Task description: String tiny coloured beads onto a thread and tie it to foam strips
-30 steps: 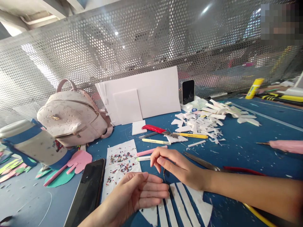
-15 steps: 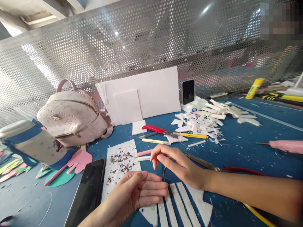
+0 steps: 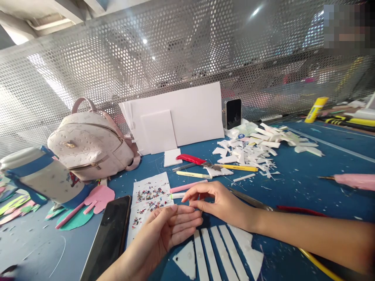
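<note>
My left hand (image 3: 172,228) lies palm up with its fingers stretched out, and I make out nothing on the palm. Over its fingertips my right hand (image 3: 218,205) bends, thumb and fingers drawn close in a loose pinch; anything between them is too small to make out. Below both hands, white foam strips (image 3: 225,253) lie side by side between a foam triangle (image 3: 186,259) with a dark dot and a wider foam end piece (image 3: 247,249). Left of the hands, a white paper sheet (image 3: 164,179) bears many tiny coloured bits (image 3: 150,195).
A black phone (image 3: 109,238) lies left of the sheet. Behind are pens (image 3: 193,175), a red-handled cutter (image 3: 191,159) and foam scraps (image 3: 243,150). A pink-handled tool (image 3: 354,181) points in from the right. A tumbler (image 3: 43,175) and backpack (image 3: 90,144) occupy the left.
My left hand has drawn slightly up and left, uncovering more of the foam triangle and strips. My right hand's fingers have lowered to my left fingertips, with the thumb nearer the index finger.
</note>
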### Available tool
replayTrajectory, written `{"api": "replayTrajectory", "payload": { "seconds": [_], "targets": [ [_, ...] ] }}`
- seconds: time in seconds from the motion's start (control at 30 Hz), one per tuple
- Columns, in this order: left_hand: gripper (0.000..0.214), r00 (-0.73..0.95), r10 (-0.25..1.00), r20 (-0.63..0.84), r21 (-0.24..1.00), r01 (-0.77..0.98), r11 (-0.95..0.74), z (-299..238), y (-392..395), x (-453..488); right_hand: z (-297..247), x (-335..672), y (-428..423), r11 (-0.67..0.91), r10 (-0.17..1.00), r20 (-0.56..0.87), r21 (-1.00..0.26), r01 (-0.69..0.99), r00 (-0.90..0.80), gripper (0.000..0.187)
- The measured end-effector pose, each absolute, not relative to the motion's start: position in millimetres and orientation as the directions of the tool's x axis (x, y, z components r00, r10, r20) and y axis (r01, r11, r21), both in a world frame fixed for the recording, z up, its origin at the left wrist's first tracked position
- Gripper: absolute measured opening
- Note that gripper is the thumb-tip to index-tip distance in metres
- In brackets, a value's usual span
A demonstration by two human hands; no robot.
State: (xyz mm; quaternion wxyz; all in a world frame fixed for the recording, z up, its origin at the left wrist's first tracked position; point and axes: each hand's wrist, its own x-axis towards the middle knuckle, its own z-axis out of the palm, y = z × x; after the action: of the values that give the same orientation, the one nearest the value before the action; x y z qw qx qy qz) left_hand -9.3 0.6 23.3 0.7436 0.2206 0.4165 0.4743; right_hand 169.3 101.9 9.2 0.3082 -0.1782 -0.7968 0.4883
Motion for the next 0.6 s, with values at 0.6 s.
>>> {"api": "replayTrajectory", "payload": {
  "seconds": [0.6],
  "targets": [
    [0.032, 0.130, 0.923, -0.361, 0.836, -0.394, 0.382, 15, 3, -16, 0, 168, 105, 0.401, 0.626, 0.258, -0.916, 0.019, -0.736, 0.008]
  ]
}}
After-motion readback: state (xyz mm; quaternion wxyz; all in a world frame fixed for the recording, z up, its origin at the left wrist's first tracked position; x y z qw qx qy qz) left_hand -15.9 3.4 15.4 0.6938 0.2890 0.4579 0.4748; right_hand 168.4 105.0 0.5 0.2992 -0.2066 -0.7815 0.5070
